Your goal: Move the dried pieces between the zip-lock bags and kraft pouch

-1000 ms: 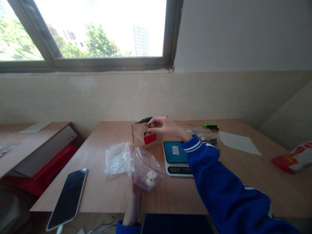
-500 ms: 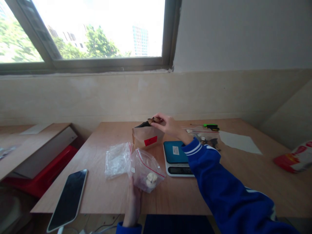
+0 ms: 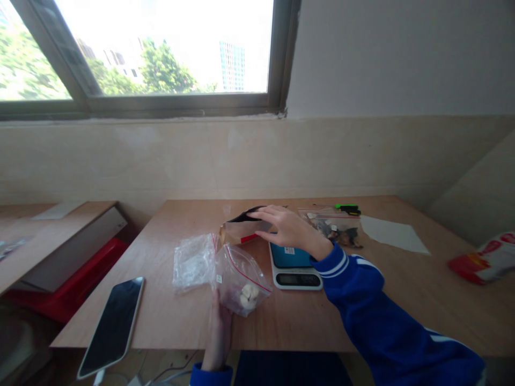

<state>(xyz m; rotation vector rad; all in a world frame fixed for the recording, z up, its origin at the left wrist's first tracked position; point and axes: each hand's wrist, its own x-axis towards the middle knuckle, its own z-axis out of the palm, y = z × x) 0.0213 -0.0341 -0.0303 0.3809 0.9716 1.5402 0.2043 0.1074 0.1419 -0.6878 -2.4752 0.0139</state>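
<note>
Head camera: a person's right hand (image 3: 285,228), thumb and fingers parted, spans the right end of a brown paper bag (image 3: 237,231) near the middle of a wooden desk (image 3: 161,321). The bag lies leftward from the palm, its dark mouth running crosswise and slanting slightly away toward the right; the fingers extend over the opening while the thumb is in front of it, though whether the tips touch the paper cannot be told. The right hand is the nearer of the two. The left hand (image 3: 220,321), closer to the person, is closed on the lower left side of a clear zip bag (image 3: 237,273) holding white pieces (image 3: 249,296), its fingers largely hidden by the plastic. That bag tilts just in front of the paper one, with more clear plastic (image 3: 194,264) beside it. A kitchen scale (image 3: 300,281) sits partly beneath the right forearm; beyond it lie a second zip bag (image 3: 341,228) of dark and brown bits, a green-and-black tool (image 3: 346,207) and a white sheet (image 3: 394,234). A phone (image 3: 115,324) overhangs the near left edge, and a red-and-white packet (image 3: 483,262) rests far right. A bright window (image 3: 173,53) opens above the pale wall (image 3: 362,155).
</note>
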